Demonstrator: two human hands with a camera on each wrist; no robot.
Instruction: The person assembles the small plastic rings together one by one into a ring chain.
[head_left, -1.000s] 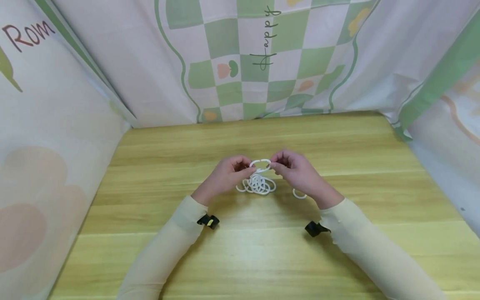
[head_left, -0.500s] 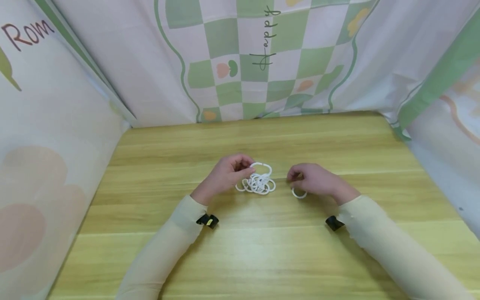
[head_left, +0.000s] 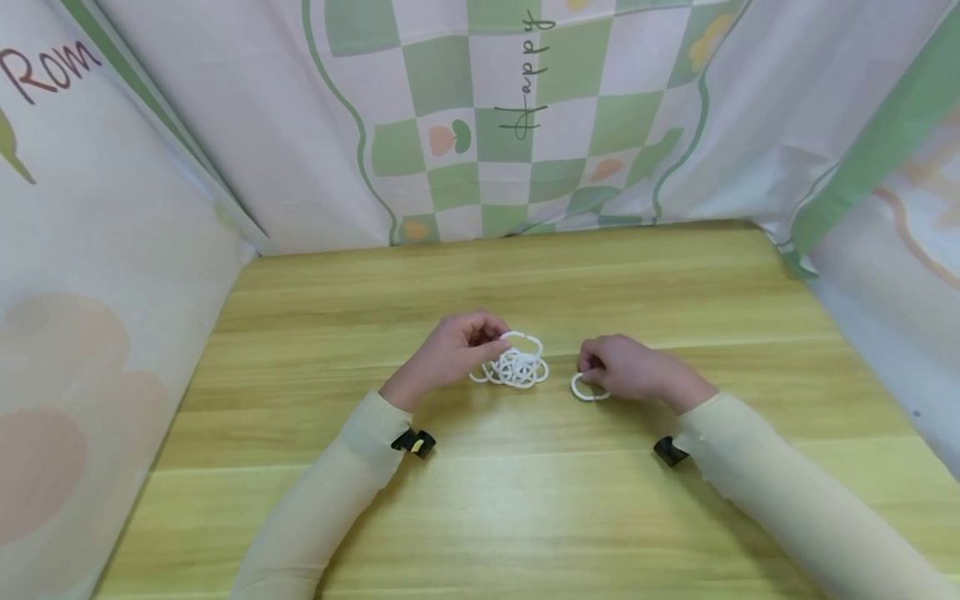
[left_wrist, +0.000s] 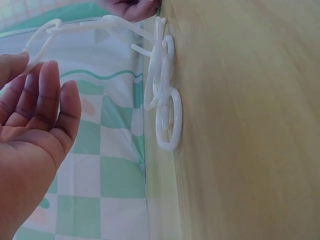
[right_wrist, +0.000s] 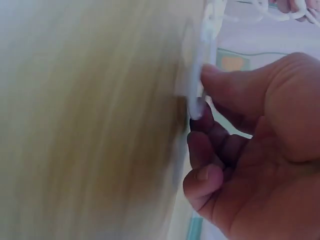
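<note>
My left hand (head_left: 453, 350) pinches a white plastic oval link (head_left: 537, 343) with a small gap in its rim, between thumb and fingertips. In the left wrist view, more links hang from this held link (left_wrist: 39, 30) down to a tangled heap of white links (left_wrist: 171, 120) on the tabletop. To the right of the heap (head_left: 517, 371), my right hand (head_left: 630, 367) pinches a separate white link (head_left: 588, 399) low over the wood. The right wrist view has that link edge-on between thumb and index finger, somewhat blurred, with the other fingers curled.
The wooden table (head_left: 480, 500) reaches back to a white and green checked curtain (head_left: 510, 150). Printed fabric panels (head_left: 90, 250) stand at both sides. A black camera strap (head_left: 415, 442) is on each sleeved wrist.
My right hand has let go of the link held by the left, moved right and down, and taken hold of the separate link, which is shifted slightly left. The left hand stays nearly still.
</note>
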